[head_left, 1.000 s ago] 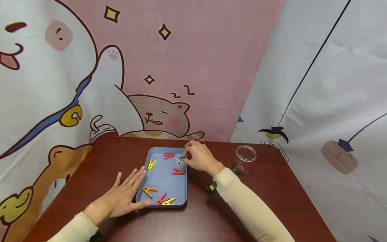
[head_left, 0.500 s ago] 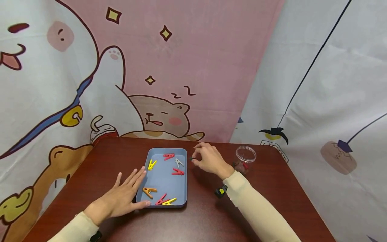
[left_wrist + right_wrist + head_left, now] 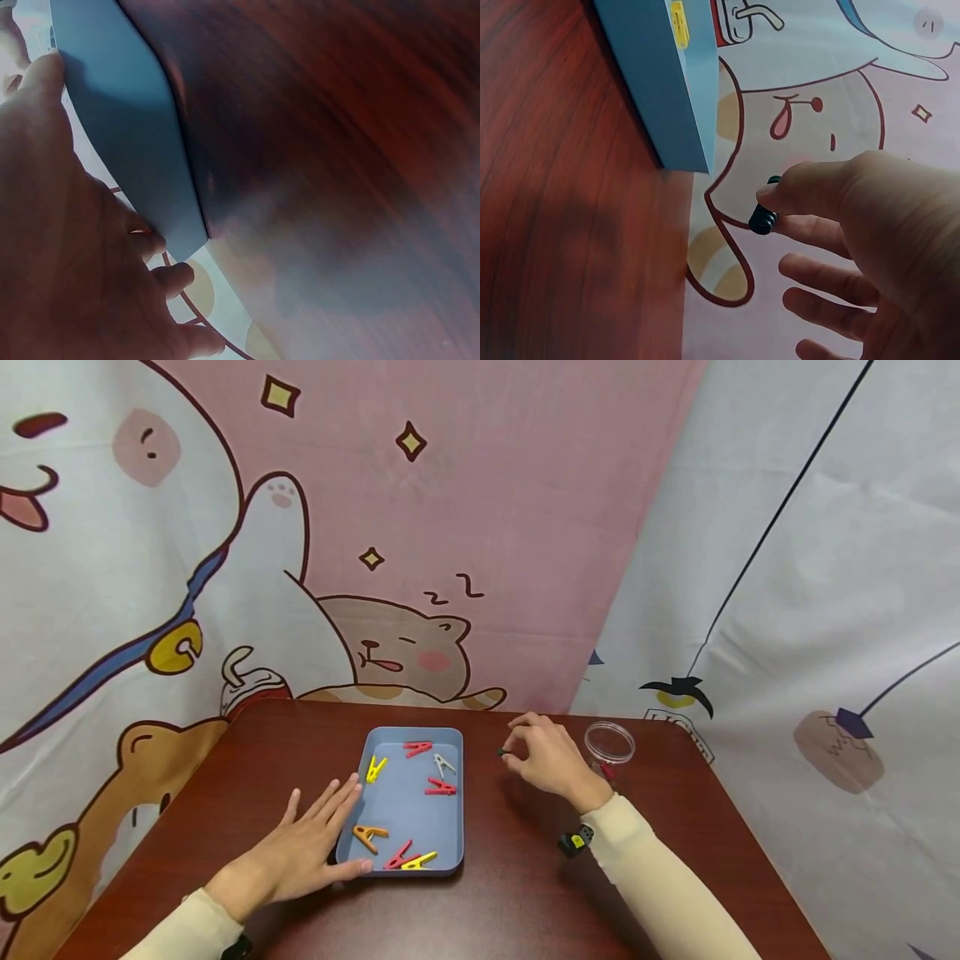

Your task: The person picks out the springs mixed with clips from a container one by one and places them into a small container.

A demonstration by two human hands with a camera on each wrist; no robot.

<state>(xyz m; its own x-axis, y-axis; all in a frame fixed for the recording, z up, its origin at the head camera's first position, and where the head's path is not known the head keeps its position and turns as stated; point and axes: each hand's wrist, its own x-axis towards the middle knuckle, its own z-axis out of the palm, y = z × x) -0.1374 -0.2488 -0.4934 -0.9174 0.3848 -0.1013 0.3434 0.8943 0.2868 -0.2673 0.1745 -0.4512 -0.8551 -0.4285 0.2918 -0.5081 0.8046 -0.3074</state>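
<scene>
My right hand (image 3: 553, 762) is over the table between the tray and the jar, pinching a small dark green clothespin (image 3: 763, 216) between thumb and index finger; most of it is hidden by them. My left hand (image 3: 300, 850) rests along the left rim of the blue-grey tray (image 3: 411, 806), fingers straight and spread. In the tray lie a yellow clothespin (image 3: 376, 769), a grey one, an orange clothespin (image 3: 369, 836), several red ones and a second yellow clothespin (image 3: 418, 861) at the near edge.
A clear open jar (image 3: 609, 745) stands right of my right hand, partly hidden by it. A red clothespin (image 3: 607, 771) shows inside. The brown table (image 3: 525, 893) ends at a cartoon-printed cloth behind.
My right hand has moved right, from the tray's upper right corner toward the jar, carrying the green clothespin out of the tray. My left hand stays on the rim.
</scene>
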